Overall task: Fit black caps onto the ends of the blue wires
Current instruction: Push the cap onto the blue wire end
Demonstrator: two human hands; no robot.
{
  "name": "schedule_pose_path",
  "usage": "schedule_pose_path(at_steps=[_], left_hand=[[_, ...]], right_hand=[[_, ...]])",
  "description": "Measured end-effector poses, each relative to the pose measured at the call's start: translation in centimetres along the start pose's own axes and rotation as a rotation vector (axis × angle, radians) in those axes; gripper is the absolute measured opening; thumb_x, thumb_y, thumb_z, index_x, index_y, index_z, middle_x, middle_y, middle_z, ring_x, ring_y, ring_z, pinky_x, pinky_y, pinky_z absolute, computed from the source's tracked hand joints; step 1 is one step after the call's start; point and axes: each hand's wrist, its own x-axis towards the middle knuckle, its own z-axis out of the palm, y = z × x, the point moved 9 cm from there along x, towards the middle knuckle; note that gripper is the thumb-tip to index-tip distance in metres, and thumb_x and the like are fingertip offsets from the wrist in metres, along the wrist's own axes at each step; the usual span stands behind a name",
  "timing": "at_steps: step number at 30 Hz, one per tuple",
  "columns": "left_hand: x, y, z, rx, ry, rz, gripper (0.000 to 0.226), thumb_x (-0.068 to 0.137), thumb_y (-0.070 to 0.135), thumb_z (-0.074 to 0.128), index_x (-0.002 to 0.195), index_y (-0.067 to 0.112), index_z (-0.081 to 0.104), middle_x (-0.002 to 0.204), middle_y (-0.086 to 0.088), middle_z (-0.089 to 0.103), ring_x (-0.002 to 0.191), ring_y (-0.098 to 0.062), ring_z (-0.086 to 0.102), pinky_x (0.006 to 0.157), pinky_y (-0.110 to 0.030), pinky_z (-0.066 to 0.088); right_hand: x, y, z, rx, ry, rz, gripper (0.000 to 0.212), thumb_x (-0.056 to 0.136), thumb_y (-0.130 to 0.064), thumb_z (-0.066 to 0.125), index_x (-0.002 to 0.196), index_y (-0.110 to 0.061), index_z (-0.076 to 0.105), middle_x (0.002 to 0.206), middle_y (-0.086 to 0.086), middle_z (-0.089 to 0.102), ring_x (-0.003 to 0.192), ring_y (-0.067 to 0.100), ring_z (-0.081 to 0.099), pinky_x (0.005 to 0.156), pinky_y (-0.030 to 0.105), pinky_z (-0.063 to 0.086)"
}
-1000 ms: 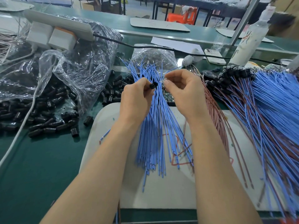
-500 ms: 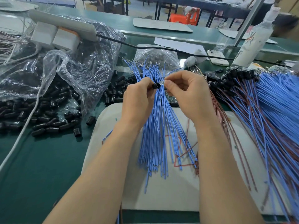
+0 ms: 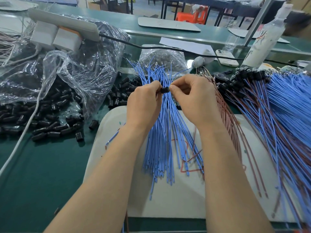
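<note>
The grip of the left hand [image 3: 143, 105] is pinching narrowly on a small black plastic cap [image 3: 164, 90], and the right hand [image 3: 193, 100] is pinching the cap's other end, just above a loose bundle of thin blue wires [image 3: 165, 140]. At the left, a heap of loose black caps [image 3: 50, 123] is lying beside a crumpled clear plastic bag [image 3: 80, 68] on the green counter [image 3: 37, 174]. The bundle is lying across a white rounded board [image 3: 168, 202], and capped blue and brown wires [image 3: 277, 111] are fanning out on the right.
</note>
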Motion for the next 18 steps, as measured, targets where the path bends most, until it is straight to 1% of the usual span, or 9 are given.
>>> schedule_pose_path(at_steps=[3, 5, 6, 7, 9, 10, 13, 15, 18], left_hand=[[0.1, 0.1, 0.2, 0.045, -0.015, 0.027, 0.014, 0.092, 0.015, 0.051, 0.092, 0.008, 0.063, 0.085, -0.006, 0.066, 0.078, -0.030, 0.057, 0.070, -0.045, 0.045], [0.1, 0.0, 0.6, -0.032, -0.056, 0.031, 0.012, 0.090, 0.013, 0.054, 0.093, 0.009, 0.065, 0.084, -0.005, 0.066, 0.078, -0.027, 0.057, 0.072, -0.042, 0.046], [0.2, -0.1, 1.0, -0.096, -0.099, 0.023, 0.012, 0.089, 0.012, 0.056, 0.096, 0.011, 0.066, 0.084, -0.003, 0.066, 0.078, -0.024, 0.057, 0.074, -0.038, 0.048], [0.2, -0.1, 1.4, -0.155, -0.151, 0.019, 0.013, 0.088, 0.012, 0.059, 0.099, 0.013, 0.067, 0.085, 0.000, 0.066, 0.078, -0.019, 0.057, 0.076, -0.031, 0.048], [0.1, 0.1, 1.9, -0.242, -0.236, 0.036, 0.017, 0.087, 0.014, 0.065, 0.104, 0.017, 0.068, 0.084, 0.006, 0.064, 0.075, -0.011, 0.054, 0.070, -0.009, 0.041], [0.0, 0.2, 2.0, -0.269, -0.261, 0.044, 0.018, 0.086, 0.016, 0.066, 0.104, 0.018, 0.069, 0.084, 0.006, 0.064, 0.074, -0.009, 0.053, 0.068, -0.004, 0.038], [0.1, -0.1, 2.0, -0.305, -0.271, 0.035, 0.017, 0.088, 0.016, 0.065, 0.103, 0.017, 0.071, 0.087, 0.003, 0.069, 0.072, -0.003, 0.055, 0.068, -0.001, 0.036], [0.0, -0.1, 2.0, -0.296, -0.268, 0.033, 0.017, 0.089, 0.015, 0.064, 0.103, 0.015, 0.071, 0.087, 0.002, 0.070, 0.069, -0.003, 0.054, 0.066, 0.000, 0.035], [0.0, -0.1, 1.9, -0.290, -0.254, 0.029, 0.017, 0.089, 0.014, 0.064, 0.104, 0.014, 0.071, 0.087, -0.001, 0.071, 0.075, -0.007, 0.056, 0.069, -0.005, 0.038]], right_hand=[[0.1, 0.2, 0.0, -0.033, 0.009, 0.000, 0.006, 0.087, -0.014, 0.064, 0.085, -0.016, 0.069, 0.069, -0.012, 0.060, 0.072, 0.009, 0.062, 0.077, 0.029, 0.052], [0.2, 0.8, -0.1, -0.022, 0.012, 0.017, 0.006, 0.087, -0.013, 0.065, 0.084, -0.017, 0.069, 0.070, -0.010, 0.063, 0.072, 0.011, 0.063, 0.078, 0.033, 0.053], [0.3, 1.4, -0.2, 0.008, 0.005, 0.036, 0.007, 0.087, -0.013, 0.065, 0.083, -0.017, 0.069, 0.071, -0.007, 0.065, 0.073, 0.013, 0.064, 0.080, 0.035, 0.054], [0.4, 2.0, -0.2, 0.048, -0.006, 0.060, 0.008, 0.087, -0.012, 0.065, 0.082, -0.018, 0.069, 0.073, -0.003, 0.067, 0.073, 0.015, 0.065, 0.081, 0.038, 0.054], [0.6, 3.1, -0.2, 0.128, -0.029, 0.108, 0.013, 0.086, -0.010, 0.066, 0.080, -0.021, 0.067, 0.075, 0.001, 0.069, 0.075, 0.020, 0.068, 0.082, 0.041, 0.055], [0.7, 3.6, -0.1, 0.164, -0.037, 0.125, 0.016, 0.086, -0.009, 0.066, 0.078, -0.023, 0.067, 0.074, 0.000, 0.070, 0.074, 0.019, 0.068, 0.081, 0.040, 0.056], [0.7, 4.2, 0.3, 0.264, -0.071, 0.140, 0.020, 0.086, -0.007, 0.067, 0.076, -0.024, 0.067, 0.069, -0.004, 0.069, 0.065, 0.009, 0.066, 0.074, 0.029, 0.058], [0.7, 4.5, 0.7, 0.286, -0.094, 0.146, 0.019, 0.086, -0.007, 0.067, 0.077, -0.023, 0.068, 0.068, -0.005, 0.069, 0.064, 0.009, 0.065, 0.074, 0.029, 0.058], [0.7, 4.8, 1.0, 0.338, -0.104, 0.168, 0.017, 0.086, -0.007, 0.067, 0.077, -0.021, 0.068, 0.068, -0.003, 0.068, 0.064, 0.008, 0.064, 0.074, 0.029, 0.058]])
